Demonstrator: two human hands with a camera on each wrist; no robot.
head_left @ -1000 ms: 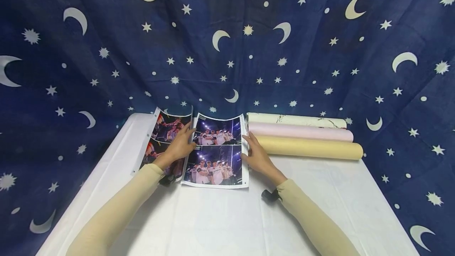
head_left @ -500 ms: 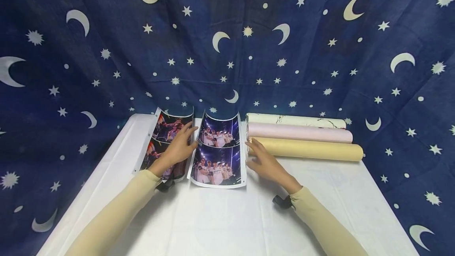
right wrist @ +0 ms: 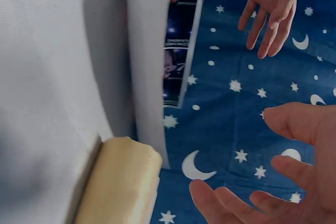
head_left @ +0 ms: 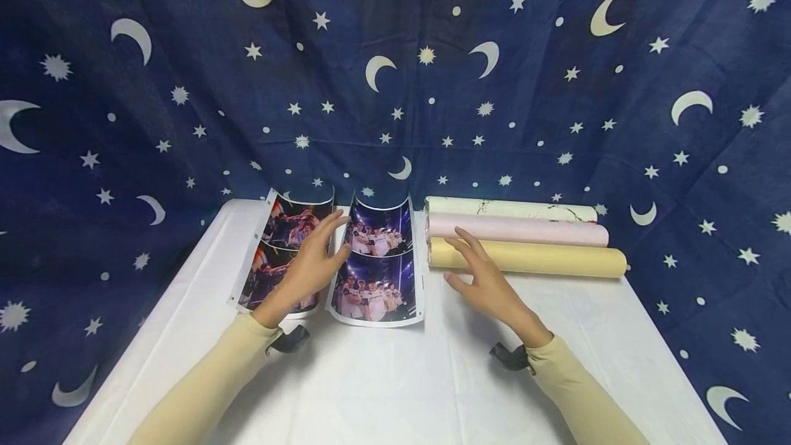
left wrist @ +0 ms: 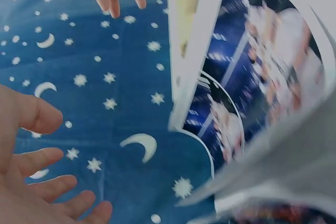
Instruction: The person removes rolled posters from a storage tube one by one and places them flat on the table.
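Right photo sheet (head_left: 378, 287) is on the bench (head_left: 371, 390), toward the back, left of centre; long sides curl up, I'd guess from the paper's own spring, since I see nothing weighing them down. Left photo sheet (head_left: 267, 263) lies beside it, same curl. Left hand (head_left: 312, 263) is over the left photo sheet, fingertips by the other's edge: grip spread, pinching nothing, contact unclear to me. Right hand (head_left: 491, 287): grip spread too, nothing held, near the yellow roll (head_left: 531, 257). Behind that, pink roll (head_left: 525, 230) and white patterned roll (head_left: 513, 209) run parallel, probably packed together so none wanders. Star-and-moon cloth (head_left: 426, 115) hangs behind.
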